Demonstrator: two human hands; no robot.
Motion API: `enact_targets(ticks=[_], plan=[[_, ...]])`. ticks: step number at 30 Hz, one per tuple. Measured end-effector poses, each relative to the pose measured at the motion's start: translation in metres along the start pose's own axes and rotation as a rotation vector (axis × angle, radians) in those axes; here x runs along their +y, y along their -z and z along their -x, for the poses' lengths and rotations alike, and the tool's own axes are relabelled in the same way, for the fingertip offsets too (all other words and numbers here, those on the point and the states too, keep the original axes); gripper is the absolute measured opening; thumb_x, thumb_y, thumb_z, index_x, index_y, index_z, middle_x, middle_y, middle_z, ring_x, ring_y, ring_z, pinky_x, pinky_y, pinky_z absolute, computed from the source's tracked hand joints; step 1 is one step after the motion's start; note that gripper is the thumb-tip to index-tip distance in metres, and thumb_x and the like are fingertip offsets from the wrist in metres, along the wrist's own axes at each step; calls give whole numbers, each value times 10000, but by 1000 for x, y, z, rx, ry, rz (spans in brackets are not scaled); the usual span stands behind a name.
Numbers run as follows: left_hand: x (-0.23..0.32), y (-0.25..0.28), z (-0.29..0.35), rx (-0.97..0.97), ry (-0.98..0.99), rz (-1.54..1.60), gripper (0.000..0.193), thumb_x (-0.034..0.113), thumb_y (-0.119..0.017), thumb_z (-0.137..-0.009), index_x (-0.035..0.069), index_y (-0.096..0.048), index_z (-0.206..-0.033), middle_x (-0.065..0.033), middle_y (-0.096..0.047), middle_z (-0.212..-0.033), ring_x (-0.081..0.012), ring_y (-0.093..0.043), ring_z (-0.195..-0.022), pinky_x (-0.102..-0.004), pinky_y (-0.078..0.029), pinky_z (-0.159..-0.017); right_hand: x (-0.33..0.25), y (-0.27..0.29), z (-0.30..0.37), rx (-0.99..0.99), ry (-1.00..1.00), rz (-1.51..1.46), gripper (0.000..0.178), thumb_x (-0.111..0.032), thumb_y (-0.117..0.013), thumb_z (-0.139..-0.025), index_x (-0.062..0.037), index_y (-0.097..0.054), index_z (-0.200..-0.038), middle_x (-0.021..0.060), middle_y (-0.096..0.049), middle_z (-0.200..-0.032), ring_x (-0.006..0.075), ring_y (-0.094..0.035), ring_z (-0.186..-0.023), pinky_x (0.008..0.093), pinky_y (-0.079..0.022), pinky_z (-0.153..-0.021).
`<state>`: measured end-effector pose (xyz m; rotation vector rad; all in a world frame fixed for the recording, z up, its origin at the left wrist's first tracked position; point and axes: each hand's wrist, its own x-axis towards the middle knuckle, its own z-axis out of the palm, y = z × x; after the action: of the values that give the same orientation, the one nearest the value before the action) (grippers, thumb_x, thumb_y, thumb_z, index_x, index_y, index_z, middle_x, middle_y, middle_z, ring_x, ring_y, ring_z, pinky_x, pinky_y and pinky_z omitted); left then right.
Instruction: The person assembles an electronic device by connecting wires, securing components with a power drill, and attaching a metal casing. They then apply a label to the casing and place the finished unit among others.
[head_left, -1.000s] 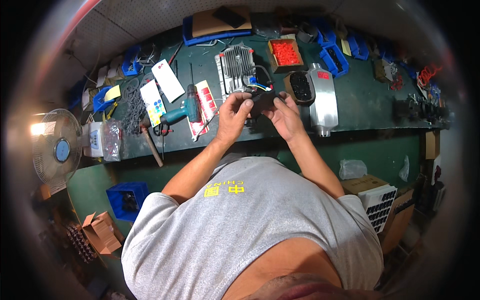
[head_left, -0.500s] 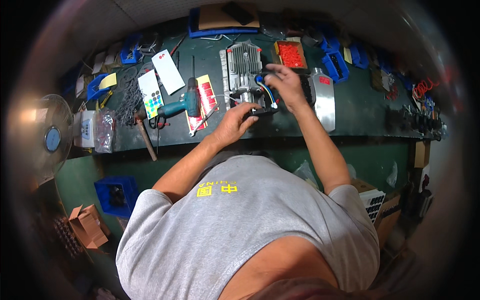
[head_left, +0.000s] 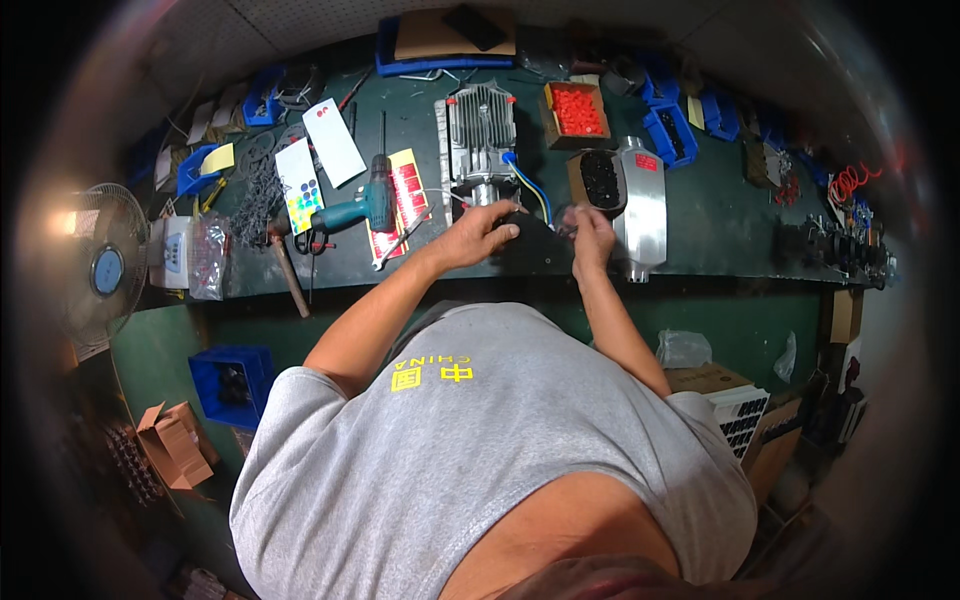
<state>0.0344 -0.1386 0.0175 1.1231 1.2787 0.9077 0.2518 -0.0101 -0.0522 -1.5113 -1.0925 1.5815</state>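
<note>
My left hand (head_left: 482,233) lies over a black part (head_left: 528,243) on the green workbench (head_left: 720,230), fingers curled on its left edge. My right hand (head_left: 592,232) is just right of that part, fingertips pinched together at something too small to make out. A silver finned motor (head_left: 480,135) stands right behind both hands, and a blue wire (head_left: 530,188) runs from it down toward the black part.
A teal drill (head_left: 355,210), a hammer (head_left: 290,278) and colour-dot cards (head_left: 300,185) lie to the left. A box of red pieces (head_left: 575,110), a black tray (head_left: 600,180) and a silver housing (head_left: 645,200) sit to the right. A fan (head_left: 105,265) stands at the far left, and a blue bin (head_left: 230,378) sits below the bench.
Both hands held the black part up together a second ago. The right hand then reached to the motor. Now both are lower, and the part lies on the bench.
</note>
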Motion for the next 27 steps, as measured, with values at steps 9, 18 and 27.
enact_targets(ticks=[9, 18, 27], plan=[[-37, -2, 6, 39, 258, 301, 252, 265, -582, -1051, 33, -641, -1129, -16, -626, -917, -99, -608, -830, -289, -592, -709, -48, -13, 20, -480, 778, 686, 646, -312, -837, -782, -38, -607, -1320, 194, -566, -1356, 363, -535, -1265, 445, -470, -1027], [-28, -6, 11, 287, 342, 665, 248, 240, -582, -1047, 29, -663, -1150, -19, -659, -939, -105, -639, -791, -269, -586, -710, -61, -26, 37, -783, 731, 919, 810, -323, -866, -720, -24, -540, -1399, 174, -632, -1254, 348, -588, -1210, 421, -486, -1037], [-116, 22, -22, 693, -24, -307, 257, 138, -715, -910, -15, -704, -1117, -185, -737, -957, -259, -708, -821, -372, -555, -771, -47, -10, 21, -724, 198, 243, 655, -263, -669, -912, -8, -469, -1480, 82, -654, -1143, 125, -607, -916, 260, -511, -749]])
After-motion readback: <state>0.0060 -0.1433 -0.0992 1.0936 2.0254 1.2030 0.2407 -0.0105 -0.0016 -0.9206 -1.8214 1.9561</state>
